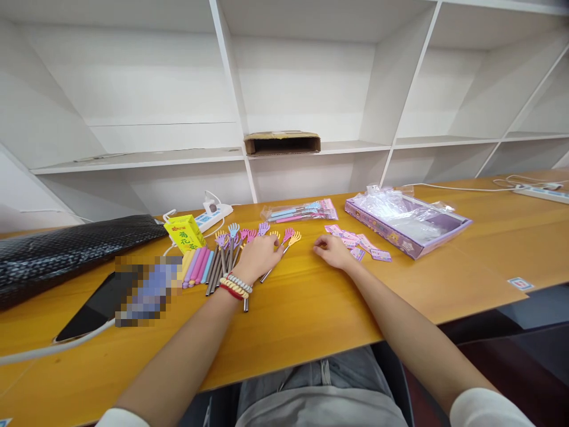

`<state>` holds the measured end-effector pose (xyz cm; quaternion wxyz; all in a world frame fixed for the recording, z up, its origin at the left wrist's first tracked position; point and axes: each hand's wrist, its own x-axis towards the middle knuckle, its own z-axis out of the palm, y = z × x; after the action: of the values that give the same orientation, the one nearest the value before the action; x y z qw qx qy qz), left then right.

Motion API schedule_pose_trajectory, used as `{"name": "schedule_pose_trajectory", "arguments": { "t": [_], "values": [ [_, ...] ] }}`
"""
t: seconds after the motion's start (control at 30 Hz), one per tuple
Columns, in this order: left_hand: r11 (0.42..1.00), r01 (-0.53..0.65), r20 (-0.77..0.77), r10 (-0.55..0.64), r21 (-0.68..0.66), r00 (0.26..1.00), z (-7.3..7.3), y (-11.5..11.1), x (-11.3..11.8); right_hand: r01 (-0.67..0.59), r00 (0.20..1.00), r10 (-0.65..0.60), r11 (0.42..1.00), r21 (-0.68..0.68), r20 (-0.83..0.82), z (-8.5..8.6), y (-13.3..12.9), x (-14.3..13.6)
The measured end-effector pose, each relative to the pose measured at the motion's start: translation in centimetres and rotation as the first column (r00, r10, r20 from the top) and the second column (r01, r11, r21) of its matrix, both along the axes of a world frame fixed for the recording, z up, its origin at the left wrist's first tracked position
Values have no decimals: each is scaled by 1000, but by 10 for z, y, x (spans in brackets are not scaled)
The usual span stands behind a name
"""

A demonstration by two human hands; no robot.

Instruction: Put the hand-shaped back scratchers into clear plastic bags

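Note:
My left hand (262, 258), with bracelets at its wrist, is closed with its fingertips at the metal rod of a back scratcher (294, 238) that has a yellow claw head. Several more back scratchers (233, 231) with purple, pink, blue and yellow heads lie under and beside that hand. Left of them, soft-coloured tube handles (198, 267) sit in a row. Nearer the middle, my right hand (333, 250) rests with curled fingers; whatever may be in them is hidden. Small pink printed cards (351, 238) lie scattered just past it.
Bagged back scratchers (306, 212) lie at the back. A purple display box (409, 222) with clear plastic stands right. At left are a yellow drink carton (185, 233), a power strip (216, 217), a phone (95, 302) and a black wrapped roll (80, 255). A cardboard box (282, 144) sits on the shelf.

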<state>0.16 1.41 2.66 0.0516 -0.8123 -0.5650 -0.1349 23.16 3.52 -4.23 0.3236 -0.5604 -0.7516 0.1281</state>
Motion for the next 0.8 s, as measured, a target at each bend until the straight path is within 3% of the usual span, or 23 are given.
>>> {"name": "schedule_pose_trajectory", "arguments": {
  "t": [0.13, 0.4, 0.8],
  "values": [
    [999, 48, -4, -48, 16, 999, 1, 0, -17, 1, 1000, 0, 1000, 4, -4, 2, -2, 0],
    [998, 49, 26, -50, 27, 998, -28, -4, -52, -4, 1000, 4, 1000, -20, -8, -1, -1, 0],
    [998, 57, -33, -58, -30, 998, -37, -17, -33, -4, 999, 1, 999, -54, -39, 0, -3, 1]
  ]
}}
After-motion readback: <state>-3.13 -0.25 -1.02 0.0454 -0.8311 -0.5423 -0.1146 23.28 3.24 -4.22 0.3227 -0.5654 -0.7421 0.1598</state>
